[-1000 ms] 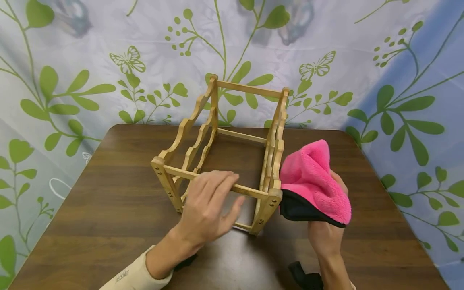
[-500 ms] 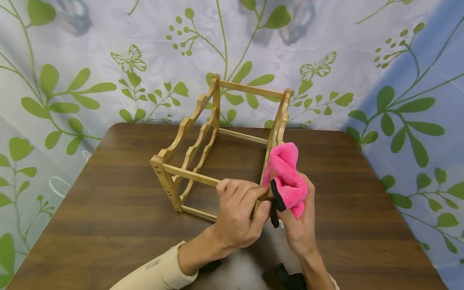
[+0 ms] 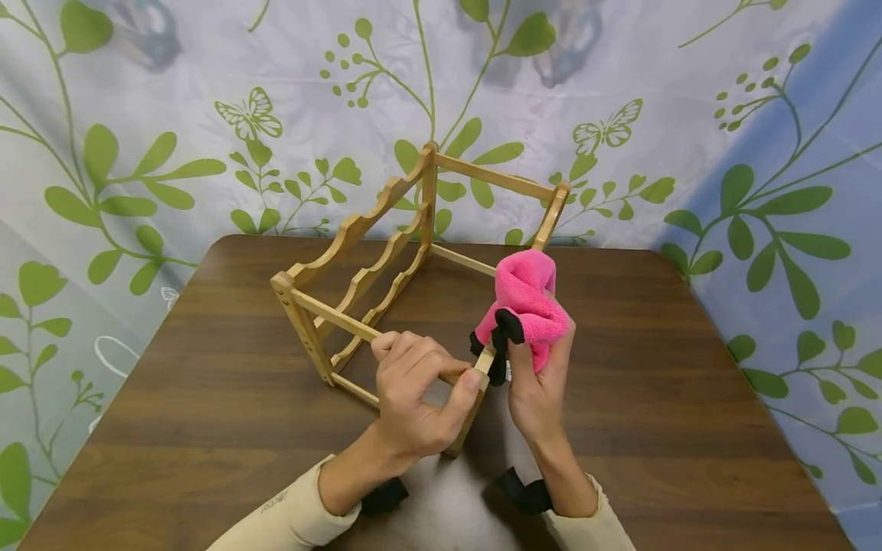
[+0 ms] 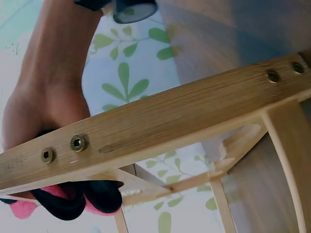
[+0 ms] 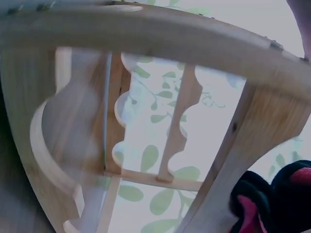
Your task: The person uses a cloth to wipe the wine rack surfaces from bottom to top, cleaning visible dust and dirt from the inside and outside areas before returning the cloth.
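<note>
A light wooden wine rack (image 3: 334,313) with scalloped side rails stands on the table, turned at an angle. In the head view my left hand (image 3: 419,394) grips its front top bar near the right front corner, thumb by the corner end. My right hand (image 3: 540,394) holds a bunched pink plush cloth (image 3: 527,295) with black edging, pinched over the upper right side rail just behind that corner. The left wrist view shows a bolted corner post (image 4: 184,121), with the black cloth edging (image 4: 104,196) below it. Folds of cloth (image 5: 294,191) also appear at the right wrist view's lower right.
The brown wooden table (image 3: 689,428) reaches back to a hanging fabric backdrop (image 3: 289,69) printed with green leaves and butterflies. A white cord loop (image 3: 115,353) shows beyond the table's left edge. Dark wrist gear (image 3: 527,490) sits below my right wrist.
My left hand has come to the rack's right front corner and taken hold. The right hand has brought the cloth left onto the side rail. The rack's front has swung left.
</note>
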`<state>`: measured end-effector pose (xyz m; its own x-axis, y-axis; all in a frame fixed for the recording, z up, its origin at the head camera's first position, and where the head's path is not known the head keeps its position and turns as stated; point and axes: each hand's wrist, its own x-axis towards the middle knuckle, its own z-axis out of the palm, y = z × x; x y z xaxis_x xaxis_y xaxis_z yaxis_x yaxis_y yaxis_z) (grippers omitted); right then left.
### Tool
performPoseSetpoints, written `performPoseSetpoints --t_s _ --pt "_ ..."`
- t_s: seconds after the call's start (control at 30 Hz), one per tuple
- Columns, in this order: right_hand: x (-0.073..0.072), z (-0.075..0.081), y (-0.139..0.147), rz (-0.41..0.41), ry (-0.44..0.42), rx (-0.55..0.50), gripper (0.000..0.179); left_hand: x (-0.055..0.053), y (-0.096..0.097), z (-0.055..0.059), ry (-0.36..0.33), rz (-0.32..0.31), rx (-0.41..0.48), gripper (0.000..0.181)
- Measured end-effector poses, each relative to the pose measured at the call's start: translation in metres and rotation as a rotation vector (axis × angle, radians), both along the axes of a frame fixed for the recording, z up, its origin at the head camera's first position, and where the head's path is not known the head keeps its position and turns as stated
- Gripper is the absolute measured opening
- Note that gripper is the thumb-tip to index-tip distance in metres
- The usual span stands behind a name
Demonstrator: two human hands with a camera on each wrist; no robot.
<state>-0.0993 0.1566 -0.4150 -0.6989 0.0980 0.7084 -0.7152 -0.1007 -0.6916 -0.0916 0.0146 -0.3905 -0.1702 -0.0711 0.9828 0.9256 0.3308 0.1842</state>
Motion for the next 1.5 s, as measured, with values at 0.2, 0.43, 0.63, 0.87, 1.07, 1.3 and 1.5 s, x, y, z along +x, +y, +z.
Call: performPoseSetpoints --t_s 0.2,0.43,0.63,0.87,1.07,1.3,1.5 --pt "-0.024 -0.003 -0.002 -0.1 0.08 -0.089 0.038 -0.004 -0.013 0.0 -0.022 -0.038 0.047 0.032" --pt "-0.052 0.0 0.013 -0.22 0.029 -0.161 0.03 -0.009 -0.025 0.0 0.022 -0.096 0.067 0.035" --pt "-0.066 0.003 0.017 -0.248 -0.001 -0.191 0.031 -0.014 -0.032 0.0 0.021 -0.127 0.098 0.039" --pt "-0.085 0.007 0.021 -0.367 -0.095 -0.399 0.029 -0.017 -0.038 -0.002 0.014 -0.158 0.122 0.041" --pt "-0.098 0.007 0.03 -0.435 -0.077 -0.438 0.032 -0.019 -0.039 -0.011 0.105 -0.004 0.049 0.043" --pt "-0.093 0.008 0.027 -0.451 -0.106 -0.356 0.038 -0.002 -0.037 -0.03 0.104 0.251 -0.095 0.043" --pt "-0.077 0.01 0.027 -0.329 -0.184 -0.348 0.035 -0.003 -0.045 -0.03 0.098 0.19 -0.101 0.036"
